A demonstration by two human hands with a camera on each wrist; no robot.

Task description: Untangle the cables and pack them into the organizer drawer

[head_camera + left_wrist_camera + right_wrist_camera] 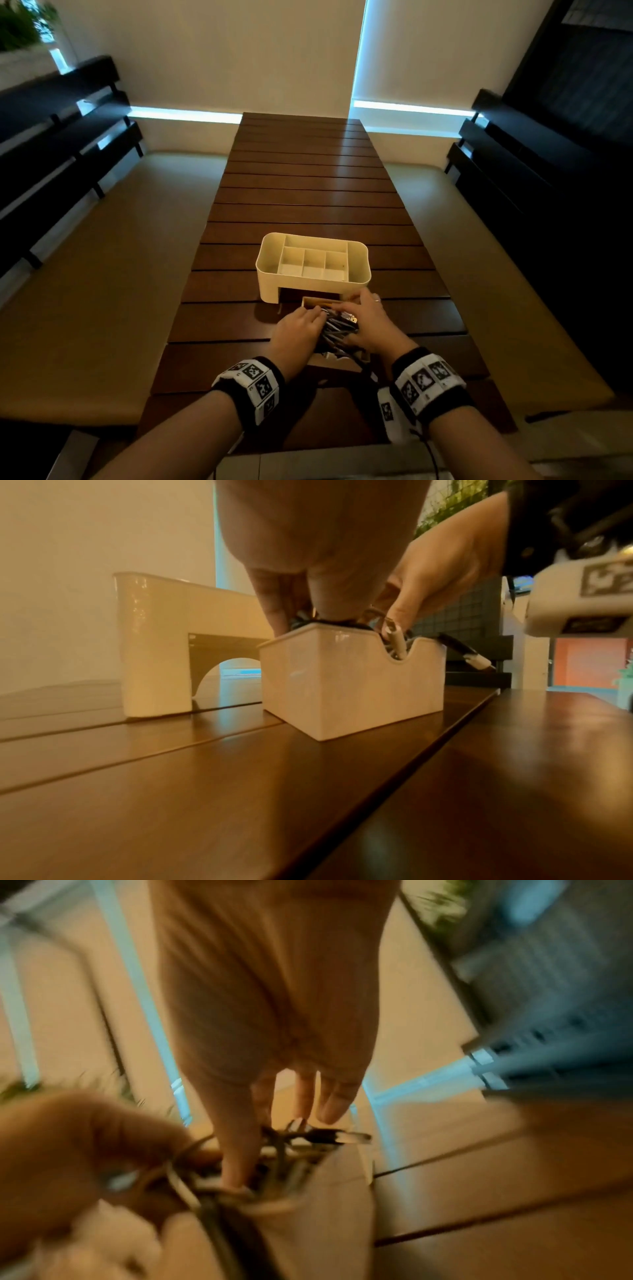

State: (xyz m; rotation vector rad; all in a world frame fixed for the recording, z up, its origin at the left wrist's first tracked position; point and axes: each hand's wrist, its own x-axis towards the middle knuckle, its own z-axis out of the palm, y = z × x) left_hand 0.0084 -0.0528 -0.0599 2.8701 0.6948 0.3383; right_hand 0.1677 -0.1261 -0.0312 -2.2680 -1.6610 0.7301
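The cream drawer (352,685) stands pulled out on the table in front of the cream organizer (311,263), whose slot is open. A bundle of dark and silver cables (337,329) fills the drawer to its rim. My left hand (317,317) reaches down on the left side of the bundle, and its fingertips (284,626) pinch into the cables. My right hand (356,305) lies over the right side with straight fingers, its thumb (236,1167) pressing the cables down. One white-tipped plug (477,662) sticks out over the drawer's edge, and a connector (397,642) rests in the front notch.
The slatted brown table (308,192) stretches far beyond the organizer. Cushioned benches (113,274) run along both sides, with dark slatted backrests (51,144). The organizer's top compartments hold nothing. A dark cable end (366,371) trails off the drawer's near side.
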